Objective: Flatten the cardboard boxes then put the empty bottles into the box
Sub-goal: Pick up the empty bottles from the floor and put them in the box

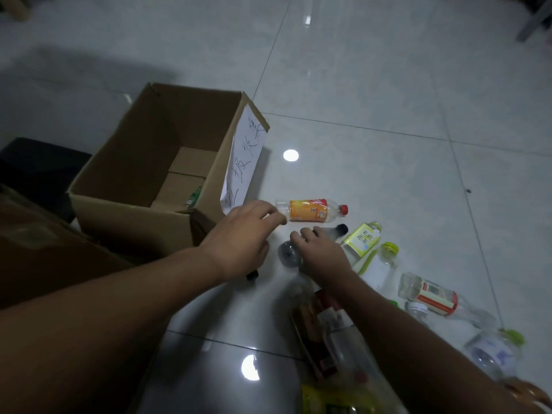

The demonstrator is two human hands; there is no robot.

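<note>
While box point(134, 216) is waiting open at ten o'clock, left hand point(242, 234) is hovering at orange bottle point(307, 210), grip unclear; right hand point(322, 252) is gripping black-capped bottle point(340, 230).

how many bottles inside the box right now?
1: a green bottle lies in the cardboard box, against its right wall by the near corner. The near wall hides part of the bottom, so more may be hidden.

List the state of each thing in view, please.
box: open, upright, a green bottle inside
orange bottle: lying on floor, red cap on
black-capped bottle: lying, gripped by right hand
yellow-label bottle: lying on floor
red-label bottle: lying on floor
left hand: at orange bottle's base, grip unclear
</note>
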